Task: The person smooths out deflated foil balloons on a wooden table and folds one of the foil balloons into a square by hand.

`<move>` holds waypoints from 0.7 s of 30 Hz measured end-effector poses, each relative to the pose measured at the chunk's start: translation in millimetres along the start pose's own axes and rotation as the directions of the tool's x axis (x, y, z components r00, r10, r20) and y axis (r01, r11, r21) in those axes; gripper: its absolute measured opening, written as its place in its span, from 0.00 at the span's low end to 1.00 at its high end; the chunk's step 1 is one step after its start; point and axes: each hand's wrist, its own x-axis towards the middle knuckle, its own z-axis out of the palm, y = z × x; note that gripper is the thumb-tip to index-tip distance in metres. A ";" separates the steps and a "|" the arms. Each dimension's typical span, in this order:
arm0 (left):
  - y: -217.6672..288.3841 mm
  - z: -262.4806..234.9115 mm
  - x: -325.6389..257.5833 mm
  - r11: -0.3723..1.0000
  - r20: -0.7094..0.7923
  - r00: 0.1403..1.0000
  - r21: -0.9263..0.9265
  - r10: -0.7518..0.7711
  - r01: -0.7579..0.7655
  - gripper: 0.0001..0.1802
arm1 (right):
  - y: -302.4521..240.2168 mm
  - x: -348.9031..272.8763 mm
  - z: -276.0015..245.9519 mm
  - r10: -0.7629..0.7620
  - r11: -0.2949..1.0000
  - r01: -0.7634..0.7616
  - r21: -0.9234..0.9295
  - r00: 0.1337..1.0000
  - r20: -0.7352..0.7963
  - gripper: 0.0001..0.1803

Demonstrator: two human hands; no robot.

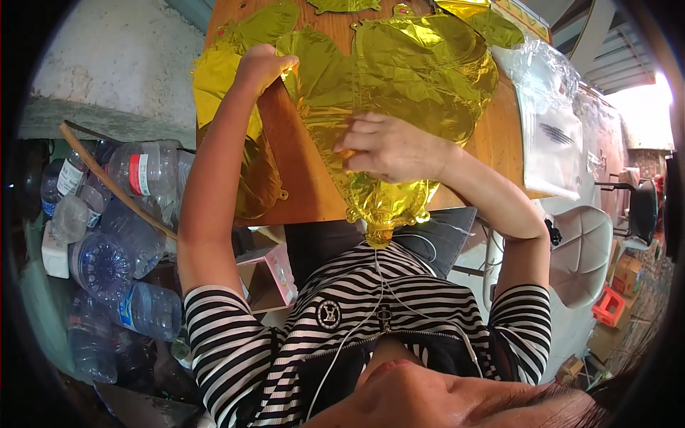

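Note:
A flat, uninflated gold foil balloon (428, 78) with rounded lobes lies across the wooden table (296, 182). Its narrow tabbed end (382, 225) hangs over the near edge toward my lap. My left hand (264, 69) is closed in a pinch at the foil's upper left edge, with a bit of gold showing at the fingertips. Over the balloon's lower middle, my right hand (392, 148) has its fingers curled inward. Whatever those fingers hold, if anything, is hidden. More gold foil (253, 178) lies under and beside my left forearm.
Clear plastic bags (549, 135) lie along the table's right side. Several empty plastic bottles (107, 264) are heaped at the left, with a curved wooden stick (118, 182) across them. A pale padded chair (581, 242) and a red stool (609, 307) stand at the right. A pink box (275, 278) sits below the table edge.

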 end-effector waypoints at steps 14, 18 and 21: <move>-5.2 2.7 2.7 0.994 0.025 0.999 -0.110 -0.022 0.025 0.27 | -6.6 0.7 3.8 -0.057 0.997 0.056 -0.043 0.998 -0.020 0.09; -3.4 2.7 2.4 0.995 0.036 0.999 -0.091 -0.034 0.038 0.27 | -6.3 -1.9 4.2 -0.040 0.998 0.040 -0.048 0.999 0.002 0.12; -4.5 2.4 1.3 0.995 0.023 0.999 -0.096 -0.030 0.032 0.28 | -5.1 -8.2 -0.4 0.056 0.998 -0.059 -0.022 0.991 -0.120 0.14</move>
